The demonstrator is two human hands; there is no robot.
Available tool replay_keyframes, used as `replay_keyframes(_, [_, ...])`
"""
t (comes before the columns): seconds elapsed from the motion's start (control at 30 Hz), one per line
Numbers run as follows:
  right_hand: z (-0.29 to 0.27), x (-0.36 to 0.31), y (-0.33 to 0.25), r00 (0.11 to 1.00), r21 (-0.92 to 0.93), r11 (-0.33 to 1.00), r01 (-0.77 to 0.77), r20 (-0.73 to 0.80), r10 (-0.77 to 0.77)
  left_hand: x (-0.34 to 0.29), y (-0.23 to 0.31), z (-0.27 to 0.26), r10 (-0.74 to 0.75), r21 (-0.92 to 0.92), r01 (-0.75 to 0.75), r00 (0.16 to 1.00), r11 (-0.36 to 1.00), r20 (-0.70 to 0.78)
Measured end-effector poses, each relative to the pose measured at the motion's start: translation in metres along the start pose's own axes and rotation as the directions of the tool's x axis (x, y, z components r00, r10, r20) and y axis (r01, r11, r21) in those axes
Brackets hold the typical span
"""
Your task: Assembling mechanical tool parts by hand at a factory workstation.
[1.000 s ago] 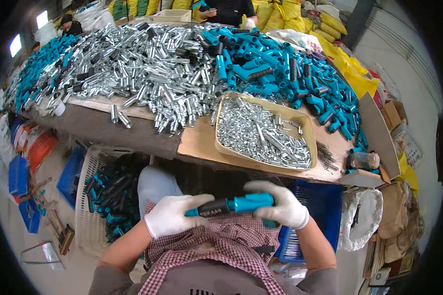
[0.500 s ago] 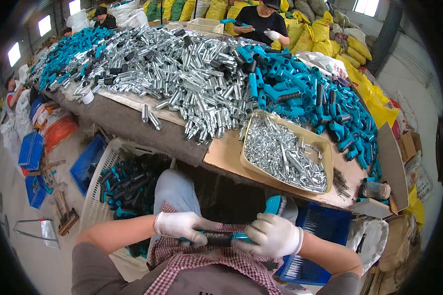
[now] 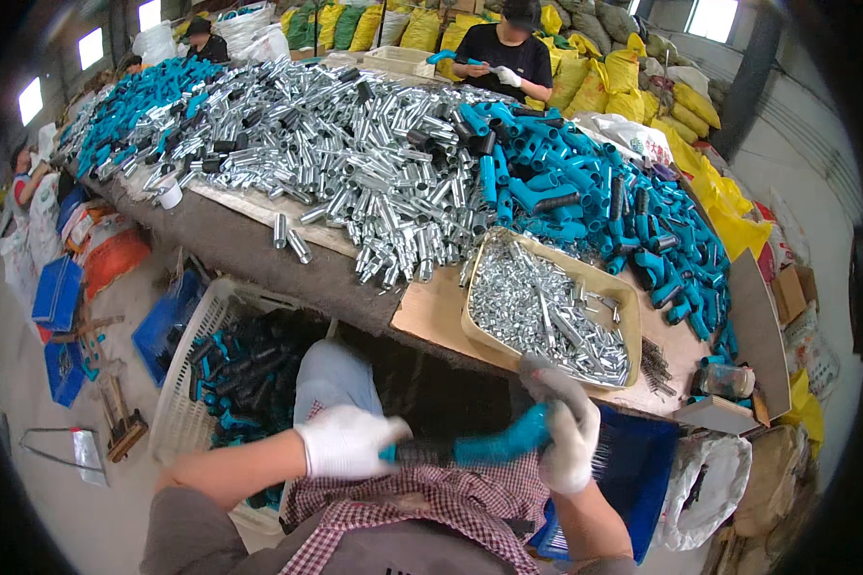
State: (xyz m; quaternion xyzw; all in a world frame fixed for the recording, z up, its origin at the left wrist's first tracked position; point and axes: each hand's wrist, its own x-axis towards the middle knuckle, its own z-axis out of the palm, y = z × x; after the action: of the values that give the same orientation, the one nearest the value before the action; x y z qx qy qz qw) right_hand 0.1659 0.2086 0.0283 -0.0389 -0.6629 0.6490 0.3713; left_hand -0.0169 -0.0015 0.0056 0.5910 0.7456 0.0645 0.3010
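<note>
A teal-and-black plastic handle [image 3: 499,445] lies level across my lap, smeared by motion. My left hand [image 3: 350,445], in a white glove, is closed around its black end. At the teal end is my right hand [image 3: 570,436], also gloved, with its fingers stretched upward and greyed at the tips. Its palm meets or nearly meets the handle; I cannot tell which. Just beyond those fingers stands a cream tray [image 3: 633,331] of small metal parts [image 3: 537,311].
Metal tubes [image 3: 355,163] and teal handles [image 3: 585,182] are heaped on the table. A white basket [image 3: 177,407] of black-and-teal handles stands left of my knee; a blue bin [image 3: 642,460] is at right. A co-worker [image 3: 503,57] handles a teal piece across the table.
My right hand has loosened its grip and swung up and right, fingers now raised. The handle has turned so its teal part points right. My left hand has shifted slightly left.
</note>
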Motion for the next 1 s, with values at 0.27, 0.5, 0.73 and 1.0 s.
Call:
replay_keyframes(0.27, [0.02, -0.011, -0.007, 0.973, -0.361, 0.911, 0.198, 0.182, -0.14, 0.0, -0.016, 0.025, -0.139, -0.257, 0.049, 0.928, 0.965, -0.346])
replay_keyframes(0.5, [0.019, -0.013, 0.004, 0.998, -0.285, 0.957, 0.055, -0.012, -0.061, 0.008, -0.014, 0.021, -0.331, -0.408, 0.141, 0.832, 0.902, -0.445])
replay_keyframes(0.73, [-0.001, -0.004, 0.008, 0.992, -0.206, 0.971, -0.123, -0.056, 0.114, -0.001, -0.018, 0.044, 0.05, -0.209, -0.188, 0.847, 0.96, -0.53])
replay_keyframes(1.0, [-0.003, -0.001, 0.018, 0.979, -0.095, 0.975, -0.2, -0.058, 0.195, -0.004, -0.018, 0.055, 0.131, -0.153, -0.201, 0.917, 0.967, -0.377])
